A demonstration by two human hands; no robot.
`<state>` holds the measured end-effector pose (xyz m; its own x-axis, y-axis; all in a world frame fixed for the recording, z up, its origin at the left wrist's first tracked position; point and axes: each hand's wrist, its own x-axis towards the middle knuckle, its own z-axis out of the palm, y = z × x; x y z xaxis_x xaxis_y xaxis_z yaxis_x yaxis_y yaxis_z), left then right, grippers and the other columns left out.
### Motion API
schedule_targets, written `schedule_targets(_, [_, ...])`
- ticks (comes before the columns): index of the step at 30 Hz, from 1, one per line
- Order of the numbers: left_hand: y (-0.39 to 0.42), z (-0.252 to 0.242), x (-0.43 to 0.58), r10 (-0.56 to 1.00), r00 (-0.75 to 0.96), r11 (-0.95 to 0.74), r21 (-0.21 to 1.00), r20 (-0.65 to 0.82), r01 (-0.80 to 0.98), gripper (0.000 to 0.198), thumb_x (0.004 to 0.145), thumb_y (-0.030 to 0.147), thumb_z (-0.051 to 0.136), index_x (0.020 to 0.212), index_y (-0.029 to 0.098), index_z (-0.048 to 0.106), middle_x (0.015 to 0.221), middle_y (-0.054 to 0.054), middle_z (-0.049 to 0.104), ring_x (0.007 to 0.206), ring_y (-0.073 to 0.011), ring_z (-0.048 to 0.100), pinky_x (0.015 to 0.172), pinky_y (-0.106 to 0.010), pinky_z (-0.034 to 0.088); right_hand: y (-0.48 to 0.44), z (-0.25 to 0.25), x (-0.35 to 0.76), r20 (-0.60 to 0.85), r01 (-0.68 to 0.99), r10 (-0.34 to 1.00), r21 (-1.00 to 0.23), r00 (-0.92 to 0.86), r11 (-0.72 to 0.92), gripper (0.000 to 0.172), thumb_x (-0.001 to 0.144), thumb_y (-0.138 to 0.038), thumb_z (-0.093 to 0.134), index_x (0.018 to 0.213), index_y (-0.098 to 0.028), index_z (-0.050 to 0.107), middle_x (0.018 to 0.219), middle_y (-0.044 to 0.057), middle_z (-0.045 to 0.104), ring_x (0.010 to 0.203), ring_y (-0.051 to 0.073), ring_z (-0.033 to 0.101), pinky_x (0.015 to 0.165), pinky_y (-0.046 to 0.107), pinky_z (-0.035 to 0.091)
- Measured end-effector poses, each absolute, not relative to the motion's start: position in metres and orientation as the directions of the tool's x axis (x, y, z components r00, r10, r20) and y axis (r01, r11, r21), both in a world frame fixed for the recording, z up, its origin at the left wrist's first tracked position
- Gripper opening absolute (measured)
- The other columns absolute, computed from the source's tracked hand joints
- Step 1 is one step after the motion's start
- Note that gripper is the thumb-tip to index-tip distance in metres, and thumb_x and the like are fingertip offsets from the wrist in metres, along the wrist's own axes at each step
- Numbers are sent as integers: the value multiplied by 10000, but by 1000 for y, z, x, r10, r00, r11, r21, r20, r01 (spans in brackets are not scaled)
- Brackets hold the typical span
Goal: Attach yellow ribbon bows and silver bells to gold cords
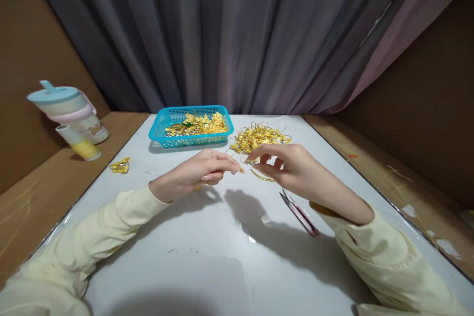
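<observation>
My left hand (202, 168) pinches a small yellow ribbon piece with a silver bell (233, 172) between thumb and fingertips, above the white table. Facing it, my right hand (292, 165) has thumb and forefinger brought close around a small shiny bead or bell (253, 162); its exact kind is too small to make out. Below the right fingers a curved gold cord (262, 177) shows. Just behind this hand lies a pile of yellow ribbon pieces (255, 137) with bells and thin loops. Thread snips (299, 215) with a pink handle rest beside my right wrist.
A blue plastic basket (188, 143) at the back holds yellow ribbon pieces and silver bells. One yellow bow (120, 165) lies at the table's left. Past the left edge stand a blue-lidded tumbler (79, 118) and a thread cone (83, 145). A grey curtain (222, 34) hangs behind.
</observation>
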<state>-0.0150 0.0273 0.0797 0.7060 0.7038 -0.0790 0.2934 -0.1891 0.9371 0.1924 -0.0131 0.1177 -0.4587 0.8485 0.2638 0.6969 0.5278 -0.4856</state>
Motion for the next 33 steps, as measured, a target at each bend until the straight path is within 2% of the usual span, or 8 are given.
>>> schedule_targets(5, [25, 81, -12, 728, 676, -112, 955, -110, 275, 245, 838, 402, 496, 849, 197, 631, 416, 93, 188, 344, -67, 141, 325, -224, 170, -28, 114, 186, 347, 763, 806, -289, -480, 579, 123, 811, -126, 538, 877, -167, 634, 769, 42, 664, 629, 138, 593, 560, 228, 412])
schedule_targets(8, [23, 82, -10, 746, 653, -75, 959, -129, 275, 229, 831, 380, 505, 817, 187, 626, 415, 96, 193, 351, -63, 141, 335, -217, 173, -29, 105, 181, 352, 799, 788, -153, -505, 581, 133, 839, -127, 512, 875, -150, 638, 819, 84, 667, 726, 176, 616, 615, 255, 433])
schedule_targets(11, [22, 82, -9, 759, 639, -75, 957, -129, 282, 257, 827, 402, 508, 827, 176, 629, 422, 97, 199, 354, -59, 147, 340, -213, 169, -28, 99, 177, 333, 818, 790, -82, -516, 569, 151, 855, -127, 495, 885, -143, 642, 828, 98, 666, 748, 187, 620, 613, 261, 437])
schedule_targets(15, [21, 83, -9, 767, 634, -50, 975, -102, 218, 236, 814, 373, 530, 791, 160, 627, 420, 98, 221, 358, -50, 140, 346, -207, 141, -27, 97, 175, 307, 823, 792, -47, -528, 567, 184, 869, -117, 472, 897, -137, 653, 798, 93, 665, 722, 176, 617, 583, 253, 417])
schedule_targets(21, [18, 87, -6, 782, 592, 88, 975, -195, 204, 179, 792, 304, 568, 770, 134, 619, 405, 101, 249, 373, -38, 162, 373, -187, 139, -27, 95, 174, 260, 828, 796, 27, -546, 560, 199, 857, -101, 478, 933, -129, 660, 815, 79, 671, 719, 171, 613, 537, 256, 352])
schedule_targets(27, [18, 86, -5, 788, 577, 112, 971, -215, 210, 182, 789, 306, 578, 750, 132, 615, 386, 104, 251, 376, -38, 162, 391, -188, 144, -25, 90, 172, 248, 841, 806, 97, -538, 532, 191, 838, -86, 492, 905, -136, 664, 774, 50, 663, 664, 167, 594, 483, 274, 254])
schedule_targets(33, [17, 86, -6, 784, 580, 119, 971, -220, 208, 181, 787, 306, 578, 742, 136, 620, 382, 103, 245, 379, -42, 152, 394, -196, 140, -21, 94, 172, 178, 852, 834, 70, -522, 518, 209, 846, -91, 474, 910, -135, 669, 785, 57, 667, 678, 173, 607, 509, 272, 276])
